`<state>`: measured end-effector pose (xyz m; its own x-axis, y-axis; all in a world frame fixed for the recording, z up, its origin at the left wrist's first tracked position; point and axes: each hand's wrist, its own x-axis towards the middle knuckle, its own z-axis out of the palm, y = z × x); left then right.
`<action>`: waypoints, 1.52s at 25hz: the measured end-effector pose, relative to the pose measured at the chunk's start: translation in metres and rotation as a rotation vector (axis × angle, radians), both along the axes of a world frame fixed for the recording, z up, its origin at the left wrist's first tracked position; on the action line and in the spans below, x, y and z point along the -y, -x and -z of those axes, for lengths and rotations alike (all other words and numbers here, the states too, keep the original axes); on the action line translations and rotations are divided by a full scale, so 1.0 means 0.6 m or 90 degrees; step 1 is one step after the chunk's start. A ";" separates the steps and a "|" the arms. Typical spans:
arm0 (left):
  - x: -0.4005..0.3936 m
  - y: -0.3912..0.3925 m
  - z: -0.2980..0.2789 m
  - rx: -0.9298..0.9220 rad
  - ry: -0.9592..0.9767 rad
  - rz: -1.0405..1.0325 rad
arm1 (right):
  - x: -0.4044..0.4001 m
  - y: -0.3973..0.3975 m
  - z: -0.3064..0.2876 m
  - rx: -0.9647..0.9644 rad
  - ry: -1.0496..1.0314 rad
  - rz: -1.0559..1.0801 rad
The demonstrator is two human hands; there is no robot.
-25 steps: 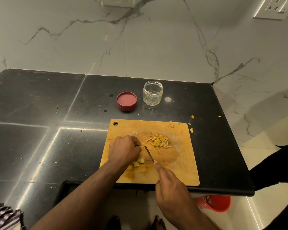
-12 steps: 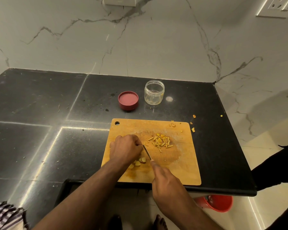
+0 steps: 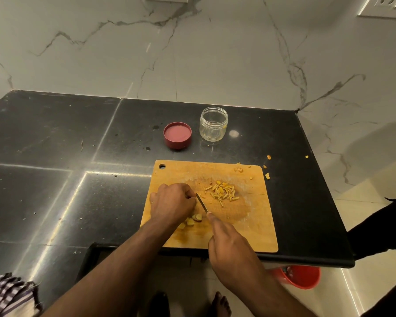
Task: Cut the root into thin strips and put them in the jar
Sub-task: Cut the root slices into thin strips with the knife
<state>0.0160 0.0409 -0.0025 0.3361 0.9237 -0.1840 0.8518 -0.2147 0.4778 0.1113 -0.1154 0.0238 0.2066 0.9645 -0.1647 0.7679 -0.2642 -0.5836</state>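
A wooden cutting board (image 3: 256, 227) lies at the counter's front edge. On its middle sits a small pile of thin yellow root strips (image 3: 222, 192). My left hand (image 3: 172, 202) is curled over a piece of root, which it hides. A few root slices (image 3: 193, 219) lie just below that hand. My right hand (image 3: 229, 248) grips a knife (image 3: 201, 202), forefinger along the spine, blade set against my left fingertips. The clear jar (image 3: 213, 124) stands open behind the board and looks almost empty.
The red lid (image 3: 177, 135) lies upturned left of the jar. Small root scraps (image 3: 267, 176) are scattered off the board's right corner. The counter ends at the right; a red bucket (image 3: 303, 276) stands on the floor below. A checked cloth (image 3: 7, 294) shows bottom left.
The knife blade has shifted left, closer to my left fingertips. The left hand stays on the root. The strip pile is unchanged.
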 end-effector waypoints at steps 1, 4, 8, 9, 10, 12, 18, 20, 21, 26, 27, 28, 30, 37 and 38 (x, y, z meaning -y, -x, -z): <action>0.000 0.000 0.000 -0.001 -0.002 -0.003 | -0.004 0.000 0.002 0.005 0.007 -0.006; 0.000 0.000 -0.002 -0.004 0.000 -0.012 | -0.001 0.002 0.000 0.009 0.015 -0.018; 0.000 0.001 -0.004 -0.006 0.009 -0.010 | 0.033 -0.001 -0.004 0.004 0.024 -0.013; 0.000 0.002 -0.004 -0.007 0.010 -0.008 | 0.038 -0.002 -0.005 0.000 0.018 -0.006; 0.000 0.002 -0.004 -0.011 0.010 -0.005 | 0.040 -0.003 -0.007 0.008 0.007 -0.007; -0.001 0.004 -0.005 -0.018 0.008 -0.001 | 0.035 -0.004 -0.009 0.012 -0.011 -0.011; 0.002 0.003 -0.008 -0.018 0.008 -0.014 | 0.005 -0.001 0.001 0.007 -0.015 -0.012; 0.002 0.001 -0.008 -0.015 0.007 -0.019 | -0.003 0.001 0.005 0.008 -0.013 -0.014; 0.002 0.001 -0.008 -0.014 0.007 -0.019 | -0.003 0.002 0.007 0.008 -0.010 -0.017; 0.001 0.001 -0.008 -0.015 0.003 -0.019 | 0.026 0.001 0.005 0.000 0.017 -0.024; 0.001 0.002 -0.008 -0.015 0.006 -0.018 | 0.033 0.000 0.002 0.010 0.017 -0.031; 0.001 0.002 -0.007 -0.015 0.009 -0.016 | 0.038 -0.001 -0.001 0.024 0.015 -0.041; 0.000 0.004 -0.007 -0.015 0.012 -0.012 | 0.039 -0.003 -0.005 0.023 -0.002 -0.050; -0.001 0.005 -0.009 -0.018 0.012 -0.024 | 0.007 0.003 0.002 -0.009 -0.018 -0.016; -0.001 0.004 -0.009 -0.017 0.013 -0.028 | 0.002 0.004 0.003 -0.007 -0.015 -0.018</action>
<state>0.0134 0.0414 0.0029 0.2899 0.9333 -0.2119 0.8727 -0.1670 0.4588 0.1091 -0.1166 0.0222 0.1782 0.9735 -0.1432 0.7684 -0.2285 -0.5978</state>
